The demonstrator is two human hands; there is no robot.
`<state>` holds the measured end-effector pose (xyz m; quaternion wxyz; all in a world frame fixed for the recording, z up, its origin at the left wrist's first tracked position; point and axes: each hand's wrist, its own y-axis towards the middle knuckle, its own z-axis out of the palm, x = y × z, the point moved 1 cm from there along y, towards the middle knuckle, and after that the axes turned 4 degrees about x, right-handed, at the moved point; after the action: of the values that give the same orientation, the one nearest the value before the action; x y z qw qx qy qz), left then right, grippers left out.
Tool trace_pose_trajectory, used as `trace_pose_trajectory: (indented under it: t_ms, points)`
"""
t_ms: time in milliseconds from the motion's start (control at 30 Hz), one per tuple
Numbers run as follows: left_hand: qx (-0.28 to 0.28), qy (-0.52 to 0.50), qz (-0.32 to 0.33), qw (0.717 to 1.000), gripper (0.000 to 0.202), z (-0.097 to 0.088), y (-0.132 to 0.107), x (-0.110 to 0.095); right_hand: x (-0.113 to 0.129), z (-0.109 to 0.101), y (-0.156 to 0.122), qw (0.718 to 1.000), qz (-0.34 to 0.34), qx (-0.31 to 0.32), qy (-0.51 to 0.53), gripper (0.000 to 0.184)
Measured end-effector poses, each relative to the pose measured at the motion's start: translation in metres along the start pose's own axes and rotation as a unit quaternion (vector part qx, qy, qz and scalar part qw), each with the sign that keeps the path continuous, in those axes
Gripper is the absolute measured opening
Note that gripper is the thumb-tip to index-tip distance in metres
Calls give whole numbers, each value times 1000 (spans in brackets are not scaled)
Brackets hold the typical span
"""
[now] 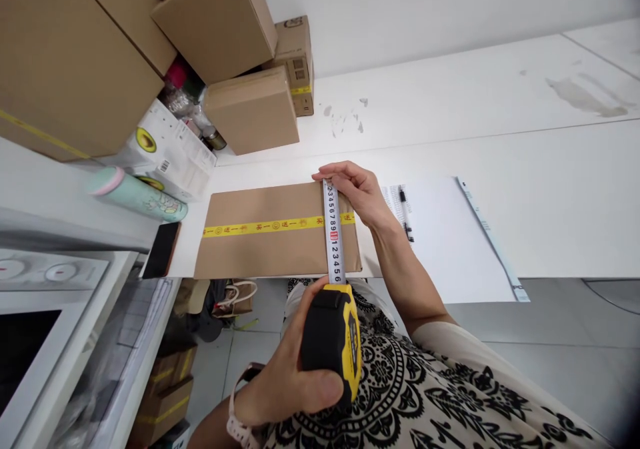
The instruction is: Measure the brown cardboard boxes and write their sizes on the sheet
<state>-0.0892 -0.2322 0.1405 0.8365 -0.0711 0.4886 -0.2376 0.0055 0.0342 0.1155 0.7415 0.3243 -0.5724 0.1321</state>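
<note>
A flat cardboard box (pixel 265 255) with a yellow printed tape strip lies near the table's front edge. My left hand (pixel 290 375) is closed around a black and yellow tape measure (pixel 327 342), just off the box's near edge. From its case the marked metal blade (pixel 334 249) runs across the box's top, close to the right end. At the far edge, my right hand (pixel 357 185) holds the blade's tip with thumb and fingers against the box. The hook itself is hidden by the fingers.
Right of the box, white paper (pixel 445 235) and a black-capped pen (pixel 406 212) lie on the white table (pixel 465 142). Cardboard boxes (pixel 253 112) are stacked at the back left. A mint bottle (pixel 145 195) and a dark phone-like slab (pixel 163 249) lie to the left.
</note>
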Motion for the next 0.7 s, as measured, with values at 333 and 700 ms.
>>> trace_pose_trajectory:
  t_ms: [333, 700]
  points:
    - [3, -58, 19, 998, 102, 6, 4, -8, -2, -1, 3, 1000, 6, 4, 3, 25]
    - [-6, -87, 33, 996, 95, 6, 8, -18, -6, -1, 10, 999, 31, 1, 5, 38]
